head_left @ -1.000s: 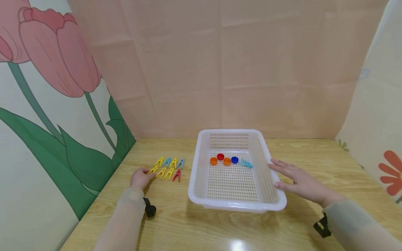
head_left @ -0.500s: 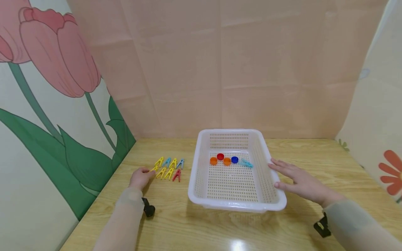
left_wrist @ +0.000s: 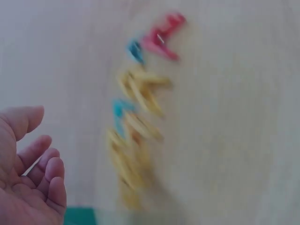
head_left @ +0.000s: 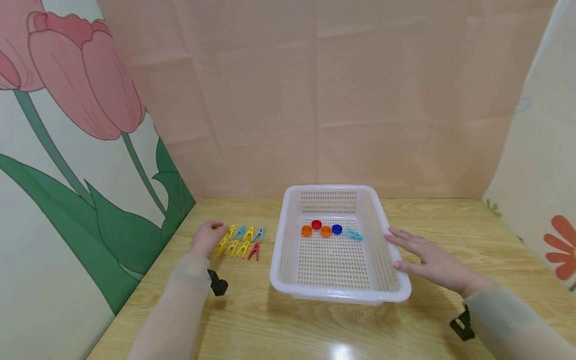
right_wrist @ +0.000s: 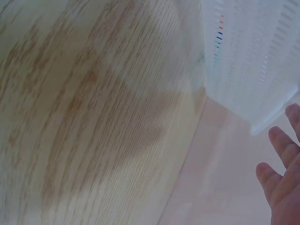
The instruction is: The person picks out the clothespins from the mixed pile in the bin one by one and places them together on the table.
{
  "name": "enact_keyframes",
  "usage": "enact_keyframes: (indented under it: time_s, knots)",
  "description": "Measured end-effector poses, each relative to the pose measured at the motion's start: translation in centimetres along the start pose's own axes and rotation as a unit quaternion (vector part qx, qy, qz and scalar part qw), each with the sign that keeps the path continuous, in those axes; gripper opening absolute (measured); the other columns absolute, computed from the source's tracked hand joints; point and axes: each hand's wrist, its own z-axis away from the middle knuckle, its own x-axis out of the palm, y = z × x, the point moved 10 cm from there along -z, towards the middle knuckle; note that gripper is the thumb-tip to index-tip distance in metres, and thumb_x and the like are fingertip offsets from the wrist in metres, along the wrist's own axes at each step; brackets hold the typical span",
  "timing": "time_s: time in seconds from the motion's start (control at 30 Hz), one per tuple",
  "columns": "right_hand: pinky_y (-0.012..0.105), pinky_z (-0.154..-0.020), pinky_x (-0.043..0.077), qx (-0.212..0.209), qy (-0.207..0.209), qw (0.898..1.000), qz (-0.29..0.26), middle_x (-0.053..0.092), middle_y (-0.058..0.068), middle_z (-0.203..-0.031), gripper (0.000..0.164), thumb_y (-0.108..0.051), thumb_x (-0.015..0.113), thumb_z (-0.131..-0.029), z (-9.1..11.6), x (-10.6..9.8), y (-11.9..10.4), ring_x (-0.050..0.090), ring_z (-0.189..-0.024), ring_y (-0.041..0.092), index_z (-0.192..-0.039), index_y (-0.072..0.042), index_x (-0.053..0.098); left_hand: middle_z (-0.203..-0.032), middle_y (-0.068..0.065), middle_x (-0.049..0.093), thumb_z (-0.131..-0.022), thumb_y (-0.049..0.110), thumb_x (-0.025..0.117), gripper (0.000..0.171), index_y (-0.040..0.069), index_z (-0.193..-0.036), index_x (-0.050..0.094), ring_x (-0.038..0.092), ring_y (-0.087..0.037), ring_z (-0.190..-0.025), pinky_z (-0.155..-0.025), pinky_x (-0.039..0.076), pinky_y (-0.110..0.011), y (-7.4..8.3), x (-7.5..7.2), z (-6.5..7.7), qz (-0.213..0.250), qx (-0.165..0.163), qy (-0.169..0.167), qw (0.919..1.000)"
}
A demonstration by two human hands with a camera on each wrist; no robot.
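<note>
My left hand (head_left: 209,237) is beside the left end of two rows of plastic clothespins. In the left wrist view its fingers (left_wrist: 55,180) hang loosely curled, with nothing between them and the thumb. The front row has yellow clothespins (head_left: 243,248) and a red clothespin (head_left: 254,251) at its right end. Behind them, yellow clothespins alternate with blue ones (head_left: 259,234). My right hand (head_left: 427,257) has its fingers extended, and the fingertips touch the right rim of a white perforated plastic basket (head_left: 339,293).
Inside the basket lie two orange caps (head_left: 326,231), a red cap (head_left: 316,224), a dark blue cap (head_left: 337,229) and light blue clothespins (head_left: 354,234). The wooden table (head_left: 252,320) meets a pink backdrop (head_left: 342,100) behind and a tulip-printed wall (head_left: 85,75) on the left.
My left hand has let go of the front-left yellow clothespin and moved slightly away from me. That clothespin now stands in line with its row. The right hand and basket keep their place.
</note>
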Motion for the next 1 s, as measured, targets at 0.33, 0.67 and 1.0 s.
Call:
enact_keyframes:
  time_s: [0.33,0.67,1.0]
  knots:
    - [0.077,-0.087,0.027,-0.004,0.003,1.000,0.006,0.032,0.018,-0.152,0.063,-0.033,0.067,-0.089,-0.1,-0.1,-0.1,0.031,-0.131,0.052,-0.146,-0.021,0.042,-0.128,-0.010,0.053,-0.094,0.039,0.059,0.048,0.010,-0.132,0.053,0.052,-0.028,-0.112,-0.094,0.043,-0.046,10.3,1.6,2.0,0.011,0.106,-0.040,0.9935]
    - [0.078,-0.086,0.027,-0.008,0.004,1.000,0.005,0.033,0.019,-0.151,0.062,-0.033,0.067,-0.089,0.0,-0.2,-0.4,0.031,-0.130,0.053,-0.145,-0.019,0.044,-0.113,-0.007,0.059,-0.092,0.038,0.064,0.047,0.006,-0.126,0.058,0.055,-0.024,-0.102,-0.087,0.046,-0.040,18.8,5.3,4.2,0.015,0.192,-0.077,0.9783]
    - [0.077,-0.087,0.028,-0.017,0.008,1.000,0.007,0.034,0.020,-0.150,0.063,-0.032,0.069,-0.088,-0.1,-0.1,-0.5,0.033,-0.130,0.053,-0.144,-0.018,0.045,-0.109,-0.003,0.058,-0.094,0.033,0.062,0.035,0.011,-0.121,0.061,0.054,-0.020,-0.095,-0.083,0.049,-0.033,24.5,12.3,7.3,-0.048,0.245,-0.142,0.9579]
